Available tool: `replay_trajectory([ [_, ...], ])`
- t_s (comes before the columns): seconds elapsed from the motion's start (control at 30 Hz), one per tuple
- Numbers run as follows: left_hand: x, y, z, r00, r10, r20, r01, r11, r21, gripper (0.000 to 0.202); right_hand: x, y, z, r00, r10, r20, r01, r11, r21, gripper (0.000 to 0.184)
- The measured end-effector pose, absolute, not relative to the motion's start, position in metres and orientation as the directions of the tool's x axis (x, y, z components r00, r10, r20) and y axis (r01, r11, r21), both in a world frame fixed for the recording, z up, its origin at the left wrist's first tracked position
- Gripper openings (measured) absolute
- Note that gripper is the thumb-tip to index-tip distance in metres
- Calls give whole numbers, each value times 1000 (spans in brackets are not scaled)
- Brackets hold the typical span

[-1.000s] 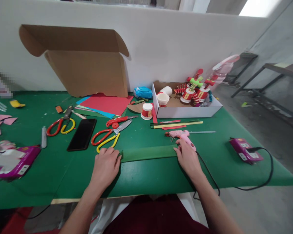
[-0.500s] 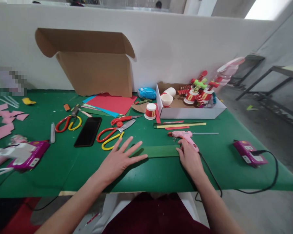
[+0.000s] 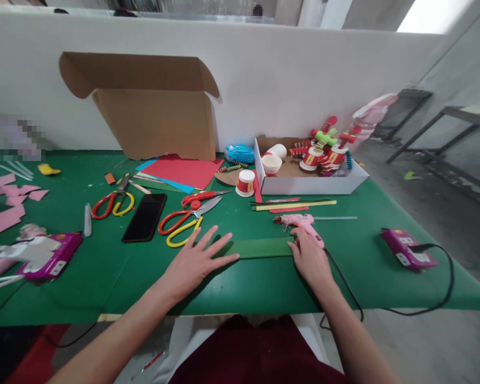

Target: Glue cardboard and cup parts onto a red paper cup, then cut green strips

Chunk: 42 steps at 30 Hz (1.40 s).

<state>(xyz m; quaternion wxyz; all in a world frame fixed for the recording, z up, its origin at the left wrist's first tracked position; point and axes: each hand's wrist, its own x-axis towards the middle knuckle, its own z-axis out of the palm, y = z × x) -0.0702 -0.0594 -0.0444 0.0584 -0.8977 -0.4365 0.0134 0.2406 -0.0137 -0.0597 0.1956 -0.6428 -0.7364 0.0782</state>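
A green paper strip lies flat on the green table, stretched between my two hands. My left hand rests palm down over its left end, fingers spread wide; that end is hidden under the hand. At the right end, my right hand has its thumb and curled fingers on the strip. Just beyond the right hand lies a pink glue gun with a clear glue stick in its back. Scissors with red and yellow handles lie close to the left fingertips.
Farther back are a paper cup, a white box holding cup figures, thin paper strips and coloured sheets. A phone, pliers and a purple power strip lie left. Another power strip stands right, its cord trailing.
Both hands and the green strip hold the same place. Only the camera view has shifted slightly.
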Motion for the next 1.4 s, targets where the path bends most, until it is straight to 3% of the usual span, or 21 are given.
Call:
replay_trajectory([
  [0.27, -74, -59, -45, 634, 773, 25, 770, -629, -110, 73, 240, -14, -57, -73, 988, 138, 928, 118, -354, 16],
  [0.93, -72, -56, -48, 610, 792, -19, 789, -610, -72, 81, 238, -15, -57, -81, 987, 137, 929, 124, -347, 15],
  [1.1, -72, -55, -48, 608, 792, -46, 789, -610, -74, 83, 238, -16, -52, -85, 987, 136, 948, 122, -293, 25],
  [1.17, -72, -54, -49, 611, 790, -47, 787, -613, -69, 82, 238, -20, -47, -82, 978, 190, 959, 129, -252, 31],
  [1.27, -73, -54, -51, 615, 787, -49, 784, -617, -63, 82, 232, -31, -39, -103, 917, 385, 952, 203, -229, 30],
  [1.33, -74, -54, -52, 619, 784, -35, 782, -620, -60, 81, 219, -42, -35, -167, 847, 505, 911, 328, -250, 29],
  [1.4, -75, -54, -53, 623, 782, -16, 780, -622, -59, 77, 201, -54, -33, -352, 783, 512, 810, 529, -253, 32],
])
